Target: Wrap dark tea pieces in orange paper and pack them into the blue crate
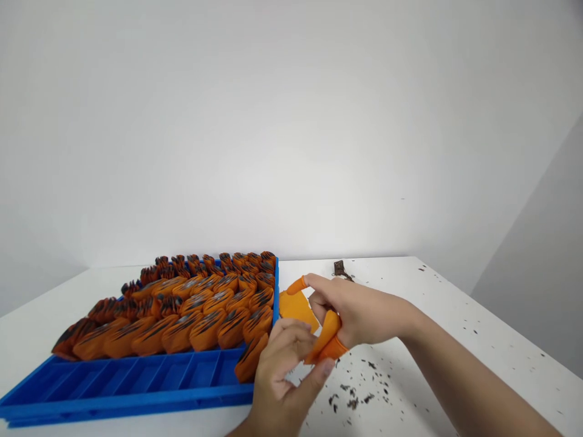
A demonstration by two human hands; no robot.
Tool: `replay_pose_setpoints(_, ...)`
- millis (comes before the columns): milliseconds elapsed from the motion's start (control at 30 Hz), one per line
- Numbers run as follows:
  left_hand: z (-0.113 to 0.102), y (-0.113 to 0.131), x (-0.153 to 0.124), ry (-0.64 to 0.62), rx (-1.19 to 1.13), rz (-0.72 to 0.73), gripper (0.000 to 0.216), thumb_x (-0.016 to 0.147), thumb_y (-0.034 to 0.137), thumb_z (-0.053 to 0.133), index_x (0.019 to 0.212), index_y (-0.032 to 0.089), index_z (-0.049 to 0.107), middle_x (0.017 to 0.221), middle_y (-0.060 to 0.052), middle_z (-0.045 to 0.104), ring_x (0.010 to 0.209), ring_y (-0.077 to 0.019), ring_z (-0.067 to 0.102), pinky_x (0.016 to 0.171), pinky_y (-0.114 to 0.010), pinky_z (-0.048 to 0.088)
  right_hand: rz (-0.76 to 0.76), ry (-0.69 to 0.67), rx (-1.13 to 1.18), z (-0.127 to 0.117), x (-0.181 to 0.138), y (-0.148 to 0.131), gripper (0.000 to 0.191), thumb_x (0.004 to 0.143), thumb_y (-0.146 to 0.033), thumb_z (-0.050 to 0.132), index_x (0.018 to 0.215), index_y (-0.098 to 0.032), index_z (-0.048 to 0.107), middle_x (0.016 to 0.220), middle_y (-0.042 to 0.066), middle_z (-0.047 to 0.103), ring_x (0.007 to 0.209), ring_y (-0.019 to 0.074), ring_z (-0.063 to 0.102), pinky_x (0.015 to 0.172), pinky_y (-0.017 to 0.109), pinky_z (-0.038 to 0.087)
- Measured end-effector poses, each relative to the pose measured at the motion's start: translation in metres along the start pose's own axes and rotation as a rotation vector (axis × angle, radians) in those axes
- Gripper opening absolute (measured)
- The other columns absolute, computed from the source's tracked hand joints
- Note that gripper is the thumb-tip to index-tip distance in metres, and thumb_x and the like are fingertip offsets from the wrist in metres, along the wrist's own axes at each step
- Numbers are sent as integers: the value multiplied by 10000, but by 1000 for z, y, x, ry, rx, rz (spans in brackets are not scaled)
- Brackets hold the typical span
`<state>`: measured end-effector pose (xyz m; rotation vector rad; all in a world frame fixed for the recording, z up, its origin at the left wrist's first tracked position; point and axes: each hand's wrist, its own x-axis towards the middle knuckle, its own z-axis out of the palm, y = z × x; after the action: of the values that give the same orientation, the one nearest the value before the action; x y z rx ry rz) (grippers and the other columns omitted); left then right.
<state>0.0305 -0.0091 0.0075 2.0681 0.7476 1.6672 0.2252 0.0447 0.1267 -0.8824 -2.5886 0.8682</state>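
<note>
My right hand (359,312) reaches in from the right, with orange rubber cots on its thumb and forefinger, and pinches a flat orange sheet (297,308) beside the tray. Below it, my left hand (285,376) is curled with its fingers closed, its thumb touching the orange cot on my right thumb (328,343). Just left of my hands an orange and black wrapped piece (250,358) stands in the near right slot of a blue slotted tray (136,388). Several rows of the same orange and black pieces (191,303) fill the far part of the tray.
The tray's near row of slots holds nothing except the one piece. Dark flakes (355,394) are scattered on the white table (455,315) to the right of my hands. A small brown object (339,268) lies at the table's far edge, against a white wall.
</note>
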Motion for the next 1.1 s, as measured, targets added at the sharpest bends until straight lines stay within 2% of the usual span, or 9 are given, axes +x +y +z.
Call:
replay_pose_setpoints(167,0,-1,2,14,28,7,179,1017,185,682,841,212,698,805,-29,631,836,-203,620,772,-332,542,13,-40,-109,-10,-7,6,389,763,-411,933,919,-235,622,725,-83,514,601,99,451,519,243,285)
replay_pose_setpoints(300,-1,-2,2,-5,66,97,162,979,109,689,851,208,681,759,-15,590,785,-191,579,718,-329,507,14,-60,-199,-7,-10,11,552,810,-356,903,602,-200,416,608,-83,391,556,87,324,516,265,229)
replay_pose_setpoints(367,-2,-2,3,-29,47,150,135,967,83,690,948,211,729,781,-21,629,792,-192,586,720,-335,518,-29,-47,-259,-3,-7,12,556,804,-262,894,592,-192,385,607,-82,420,572,89,352,535,260,250)
replay_pose_setpoints(533,-3,-4,4,-50,172,264,384,950,38,699,1256,261,763,924,-58,721,891,-220,593,739,-344,560,-107,-75,-290,9,7,19,345,743,-56,836,659,-186,528,713,-73,559,666,94,491,569,233,295)
replay_pose_setpoints(667,-4,-7,4,-78,239,265,347,941,46,713,1193,269,797,1143,-98,737,1021,-245,623,800,-372,603,-108,-104,-301,16,16,28,308,674,58,732,685,-184,541,701,-79,548,656,90,475,569,227,303)
replay_pose_setpoints(767,-6,-12,5,-69,218,256,336,945,28,673,1180,234,796,1085,-92,761,1087,-256,668,926,-430,626,-98,-127,-205,7,15,38,281,684,35,746,819,-196,663,782,-65,614,680,96,517,585,219,353)
replay_pose_setpoints(933,-9,-18,4,-53,196,247,323,913,-6,648,1058,237,804,955,-42,797,1159,-239,742,1011,-397,650,174,-8,19,-37,-6,77,522,693,-355,955,1151,-236,734,949,-6,688,791,152,622,664,251,478)
replay_pose_setpoints(1000,-8,-19,2,-68,149,243,264,903,9,701,1008,233,794,923,-32,797,1173,-239,763,1067,-406,638,350,160,-81,-54,-17,104,467,815,-538,858,1154,-239,741,973,27,709,834,183,642,682,276,480)
replay_pose_setpoints(1100,-4,-21,-2,-82,59,211,233,898,-8,702,928,217,754,970,-45,797,1190,-257,780,1099,-440,629,634,316,-353,-66,-28,144,378,958,-557,680,1178,-262,765,1081,64,736,894,214,666,709,303,486)
